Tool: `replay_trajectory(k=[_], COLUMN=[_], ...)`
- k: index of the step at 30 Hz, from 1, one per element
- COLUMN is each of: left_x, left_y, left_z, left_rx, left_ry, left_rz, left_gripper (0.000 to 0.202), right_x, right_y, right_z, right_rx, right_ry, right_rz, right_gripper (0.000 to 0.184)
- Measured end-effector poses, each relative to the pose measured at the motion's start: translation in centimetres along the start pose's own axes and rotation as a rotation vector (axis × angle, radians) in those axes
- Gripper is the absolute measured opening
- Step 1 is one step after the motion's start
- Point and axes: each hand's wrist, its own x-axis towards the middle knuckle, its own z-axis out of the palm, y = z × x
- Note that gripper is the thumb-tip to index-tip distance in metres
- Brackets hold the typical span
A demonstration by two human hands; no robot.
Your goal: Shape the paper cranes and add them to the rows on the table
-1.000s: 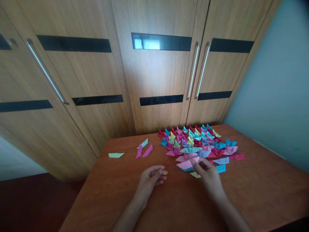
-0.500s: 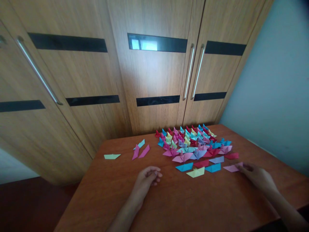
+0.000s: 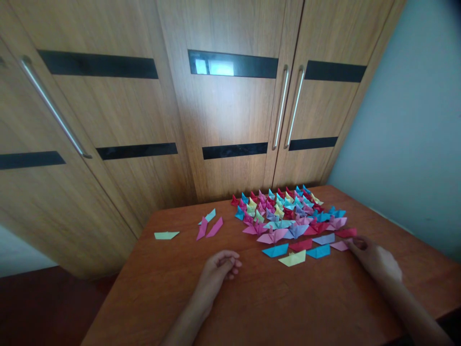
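Many small folded paper boats (image 3: 284, 211) in red, pink, blue, yellow and green lie in rows on a brown wooden table (image 3: 252, 307). My right hand (image 3: 374, 259) rests at the right end of the nearest row, its fingers pinched on a flat pink folded paper (image 3: 340, 245). My left hand (image 3: 218, 270) lies on the table to the left of the rows, fingers curled in loosely, nothing visible in it. A yellow folded piece (image 3: 292, 259), a blue one (image 3: 275, 250) and another blue one (image 3: 319, 251) lie between my hands.
Two pink folded pieces (image 3: 209, 227) and a light blue one (image 3: 208, 216) lie apart at the table's left, with a pale green one (image 3: 166, 235) near the left edge. Wooden wardrobe doors with metal handles (image 3: 288, 105) stand behind the table. A pale wall is on the right.
My right hand has carried the pink paper from the middle of the pile to the right end of the near row and set it lower. The left hand stays still.
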Motion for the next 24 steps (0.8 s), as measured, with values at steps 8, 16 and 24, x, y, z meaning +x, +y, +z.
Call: replay_trajectory(k=[8, 16, 24], left_x=[0.0, 1.1, 3.4], left_y=[-0.2, 0.2, 2.2], left_z=[-0.1, -2.3, -12.8], left_rx=[-0.007, 0.043, 0.864], left_ry=[-0.019, 0.114, 0.565], left_rz=[0.012, 0.097, 0.314], left_gripper=[0.024, 0.029, 0.033], right_x=[-1.6, -11.0, -17.4], right_y=[-4.4, -22.1, -30.0], right_z=[-1.4, 0.6, 5.4], right_rx=[0.128, 0.696, 0.642], right_ry=[0.099, -0.158, -0.354], right_rz=[-0.079, -0.536, -0.753], right_gripper=[0.051, 0.034, 0.022])
